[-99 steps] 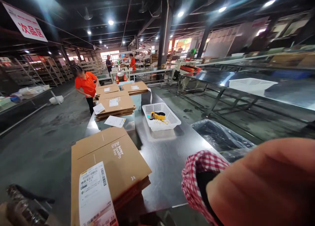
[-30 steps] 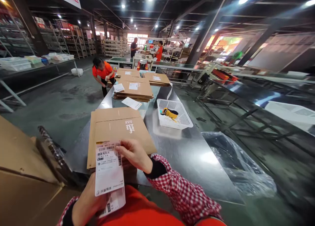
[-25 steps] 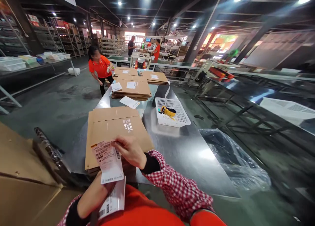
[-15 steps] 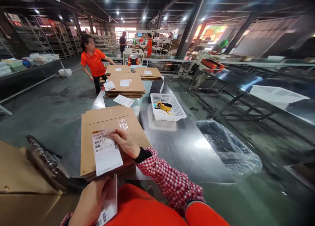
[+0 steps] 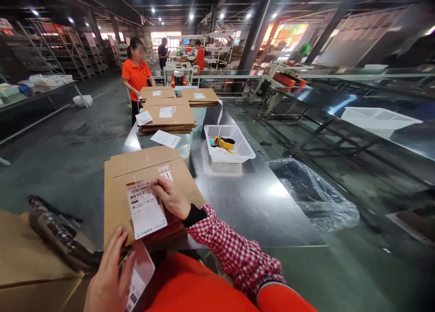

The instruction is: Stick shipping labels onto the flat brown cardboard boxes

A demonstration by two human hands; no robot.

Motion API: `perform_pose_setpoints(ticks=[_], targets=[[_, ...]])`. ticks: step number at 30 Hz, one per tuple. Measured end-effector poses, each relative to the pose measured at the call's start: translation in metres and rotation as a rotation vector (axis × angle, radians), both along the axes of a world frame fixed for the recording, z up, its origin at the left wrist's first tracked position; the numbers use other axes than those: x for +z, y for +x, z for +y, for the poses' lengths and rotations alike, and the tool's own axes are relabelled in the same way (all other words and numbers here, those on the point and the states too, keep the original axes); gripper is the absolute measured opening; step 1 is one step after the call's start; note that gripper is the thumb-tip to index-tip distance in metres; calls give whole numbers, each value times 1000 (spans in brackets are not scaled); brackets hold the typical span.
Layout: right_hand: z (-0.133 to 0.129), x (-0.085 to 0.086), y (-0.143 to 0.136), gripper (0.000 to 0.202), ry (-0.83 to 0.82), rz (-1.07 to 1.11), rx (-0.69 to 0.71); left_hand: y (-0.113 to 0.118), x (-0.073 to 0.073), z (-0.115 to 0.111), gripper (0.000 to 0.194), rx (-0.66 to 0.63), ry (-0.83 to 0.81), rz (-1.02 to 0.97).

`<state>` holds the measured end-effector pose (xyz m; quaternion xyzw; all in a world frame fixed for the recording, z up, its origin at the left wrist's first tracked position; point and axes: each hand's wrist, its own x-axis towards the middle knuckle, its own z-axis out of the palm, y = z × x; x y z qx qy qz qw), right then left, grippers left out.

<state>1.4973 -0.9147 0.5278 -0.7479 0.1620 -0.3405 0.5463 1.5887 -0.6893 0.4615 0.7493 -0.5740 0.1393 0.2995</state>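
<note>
My right hand (image 5: 174, 199) pinches the upper right corner of a white shipping label (image 5: 148, 214), which lies over the top flattened carton (image 5: 117, 180) of the near stack. My left hand (image 5: 107, 276) is at the lower left, with its fingertips stretched onto the carton's front edge. Held under its thumb are more shipping labels (image 5: 142, 271), tilted close to my body; how many cannot be made out. White printed lettering shows on the carton beside my right hand.
Beyond the near stack lie a loose label (image 5: 165, 139) and more flattened cartons (image 5: 176, 112). A white perforated basket (image 5: 243, 151) holding a yellow-and-black tape-like item stands on the metal table (image 5: 238, 203). A co-worker (image 5: 137, 76) in orange stands at the far left. Clear plastic (image 5: 316, 199) lies right.
My left hand has moved up and forward, its fingers now spread on the carton. The label under my right hand lies flatter. The co-worker has turned, with arms drawn in.
</note>
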Motion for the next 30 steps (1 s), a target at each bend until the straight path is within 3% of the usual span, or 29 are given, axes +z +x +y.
perform_pose_setpoints(ticks=[16, 27, 30], targets=[[1, 9, -1, 21, -37, 75, -41, 7, -8, 2, 58, -12, 13, -14], [-1, -5, 6, 20, -32, 33, -52, 1, -8, 2, 56, 27, 15, 15], [-3, 1, 0, 21, 11, 24, -14, 1, -6, 2, 55, 17, 8, 33]])
